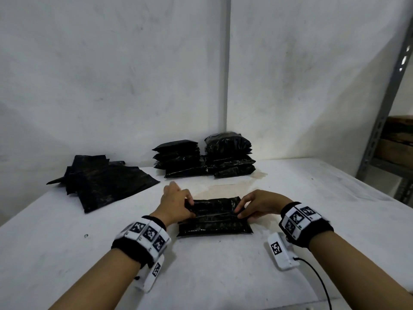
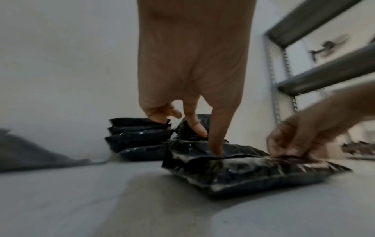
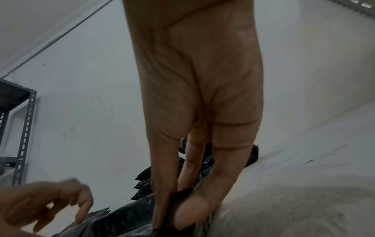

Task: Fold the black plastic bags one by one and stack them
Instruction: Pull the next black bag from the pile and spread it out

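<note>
A folded black plastic bag lies flat on the white table, between my hands. My left hand pinches its left end, the thumb tucked into the fold line and a finger on the far side. My right hand pinches the right end of the top flap between thumb and fingers. Two stacks of folded bags stand at the back by the wall. A loose pile of flat unfolded bags lies at the back left.
A grey metal shelf rack stands off the table's right side. A brownish stain marks the table behind the bag. A black cable trails from my right wrist unit. The wall rises directly behind the stacks.
</note>
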`<state>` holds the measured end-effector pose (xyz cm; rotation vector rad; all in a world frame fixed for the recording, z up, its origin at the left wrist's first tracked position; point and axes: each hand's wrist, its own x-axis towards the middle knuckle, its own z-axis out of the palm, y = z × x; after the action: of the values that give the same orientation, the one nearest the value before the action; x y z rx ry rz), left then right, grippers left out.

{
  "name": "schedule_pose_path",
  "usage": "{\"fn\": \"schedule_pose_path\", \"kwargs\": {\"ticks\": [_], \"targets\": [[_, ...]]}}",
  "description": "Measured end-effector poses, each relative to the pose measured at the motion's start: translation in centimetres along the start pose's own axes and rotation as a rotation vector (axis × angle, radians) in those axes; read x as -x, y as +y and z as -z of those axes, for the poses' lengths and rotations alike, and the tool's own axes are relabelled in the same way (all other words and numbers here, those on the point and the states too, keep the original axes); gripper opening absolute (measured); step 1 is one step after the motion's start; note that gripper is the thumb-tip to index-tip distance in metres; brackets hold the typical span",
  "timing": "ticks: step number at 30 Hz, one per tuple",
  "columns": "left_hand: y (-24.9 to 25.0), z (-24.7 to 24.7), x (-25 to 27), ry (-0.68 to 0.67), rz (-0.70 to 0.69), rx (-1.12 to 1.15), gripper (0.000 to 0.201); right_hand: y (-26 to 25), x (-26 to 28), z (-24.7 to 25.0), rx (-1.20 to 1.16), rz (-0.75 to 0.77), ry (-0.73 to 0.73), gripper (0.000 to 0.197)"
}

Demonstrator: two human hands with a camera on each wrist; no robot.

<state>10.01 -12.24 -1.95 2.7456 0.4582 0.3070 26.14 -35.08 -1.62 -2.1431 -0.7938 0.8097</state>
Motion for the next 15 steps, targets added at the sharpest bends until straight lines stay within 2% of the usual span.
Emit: {"fn": "schedule_pose_path", "kwargs": {"ticks": [2,5,7,9,11,13,15], "targets": [[1.9,-0.4,0.8,-0.025,-0.169,0.062,0.029,-0.1,0.0,0.0,0.014,-0.004,0.008,0.024],[4.6,-1.4,1.3,-0.242,-0.321,0.028,0.043,-0.1,0.0,-0.1,0.012,-0.026,0.011,0.022],[5.4,-1.8,1.2,-0.32,-0.328,-0.056,0.049,-0.1,0.0,-0.2,0.013,-0.044,0.024,0.018],[5.5,-1.9,1.0,-0.328,-0.297,-0.072,0.05,0.0,0.0,-0.1,-0.005,-0.077,0.039,0.023],[5.4,-1.9,1.0,-0.332,-0.274,-0.062,0.049,-0.1,-0.3,0.1,-0.017,-0.127,0.048,0.034],[5.2,-1.8,0.9,-0.348,-0.27,-0.078,0.048,-0.3,-0.9,0.4,-0.011,-0.154,0.132,0.056],[5.0,-1.7,0.8,-0.35,-0.267,-0.099,0.047,-0.4,-1.7,0.5,-0.068,-0.164,0.231,0.06]]}}
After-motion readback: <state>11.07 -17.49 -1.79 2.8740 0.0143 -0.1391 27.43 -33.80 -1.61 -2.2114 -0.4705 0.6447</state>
